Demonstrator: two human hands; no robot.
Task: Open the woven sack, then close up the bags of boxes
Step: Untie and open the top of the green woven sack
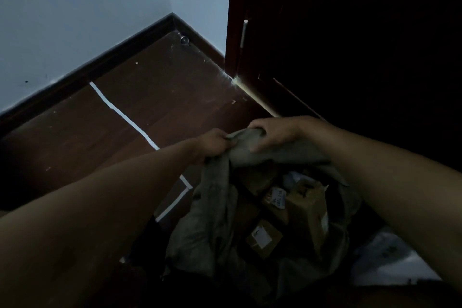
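A grey woven sack (215, 220) stands on the dark floor in front of me, its mouth gaping. Inside lie several brown cardboard boxes (306, 205), some with white labels. My left hand (212, 144) grips the far rim of the sack from the left. My right hand (272, 135) holds a bunched fold of the same rim just to the right of it. Both hands are close together at the sack's far edge. The room is dim, so the fingers' undersides are hidden.
The dark wooden floor (150, 97) carries a strip of white tape (125, 117). A pale wall (75, 20) with a dark skirting runs behind. A dark wooden door (325, 45) stands at the right. A pale bag (390, 257) lies at the lower right.
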